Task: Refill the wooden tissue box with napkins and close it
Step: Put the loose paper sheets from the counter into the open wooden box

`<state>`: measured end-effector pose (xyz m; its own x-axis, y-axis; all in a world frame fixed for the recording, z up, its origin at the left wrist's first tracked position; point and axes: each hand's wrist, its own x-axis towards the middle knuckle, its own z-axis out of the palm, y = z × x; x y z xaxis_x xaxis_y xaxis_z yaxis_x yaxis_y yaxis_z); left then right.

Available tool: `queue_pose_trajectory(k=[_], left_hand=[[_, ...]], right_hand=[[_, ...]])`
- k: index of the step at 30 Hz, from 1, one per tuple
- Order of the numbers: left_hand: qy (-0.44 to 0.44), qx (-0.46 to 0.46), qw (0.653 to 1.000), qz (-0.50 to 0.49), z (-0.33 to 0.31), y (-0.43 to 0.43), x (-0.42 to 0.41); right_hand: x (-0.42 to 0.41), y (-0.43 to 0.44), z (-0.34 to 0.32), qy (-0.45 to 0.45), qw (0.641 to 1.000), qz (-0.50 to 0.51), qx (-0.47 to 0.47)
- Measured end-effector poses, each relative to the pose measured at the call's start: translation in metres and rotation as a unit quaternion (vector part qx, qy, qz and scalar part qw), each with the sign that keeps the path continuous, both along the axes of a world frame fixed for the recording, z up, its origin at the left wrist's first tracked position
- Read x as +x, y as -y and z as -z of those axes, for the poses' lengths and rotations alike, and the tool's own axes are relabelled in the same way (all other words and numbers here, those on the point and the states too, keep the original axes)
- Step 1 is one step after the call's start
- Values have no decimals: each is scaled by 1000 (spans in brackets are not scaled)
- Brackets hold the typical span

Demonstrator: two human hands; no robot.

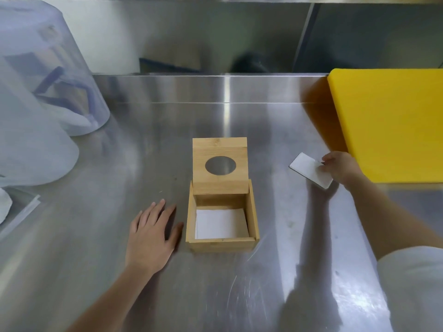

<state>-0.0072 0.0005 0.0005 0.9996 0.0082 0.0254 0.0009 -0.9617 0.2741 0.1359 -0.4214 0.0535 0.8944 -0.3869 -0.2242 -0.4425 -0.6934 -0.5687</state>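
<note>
The wooden tissue box [254,219] stands open in the middle of the steel counter. Its sliding lid [219,149], with an oval hole, is pushed back and sticks out past the far side. White napkins [219,224] lie flat inside the box. My left hand [152,236] rests flat on the counter just left of the box, fingers spread, holding nothing. My right hand [341,167] is to the right of the box, fingers pinched on a white napkin [306,170] that lies low over the counter.
A thick yellow cutting board [393,121] lies at the right, just behind my right hand. Translucent upturned plastic containers [45,75] stand at the far left. A steel backsplash [215,37] rises behind the counter [96,236].
</note>
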Motion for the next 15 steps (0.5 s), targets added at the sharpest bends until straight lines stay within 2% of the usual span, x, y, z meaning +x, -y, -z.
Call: queue_pose_trajectory(k=[4, 7, 12, 15], left_hand=[[-1, -6, 1000, -3, -2, 1, 0], [-3, -10, 1000, -3, -4, 1, 0], [-5, -7, 1000, -2, -5, 2, 0], [-7, -7, 1000, -5, -6, 2, 0]], right_hand=[[7, -1, -3, -44, 998, 16, -53], [11, -4, -3, -82, 993, -38, -79], [15, -7, -9, -102, 993, -63, -25], [15, -11, -10, -108, 986, -86, -94]])
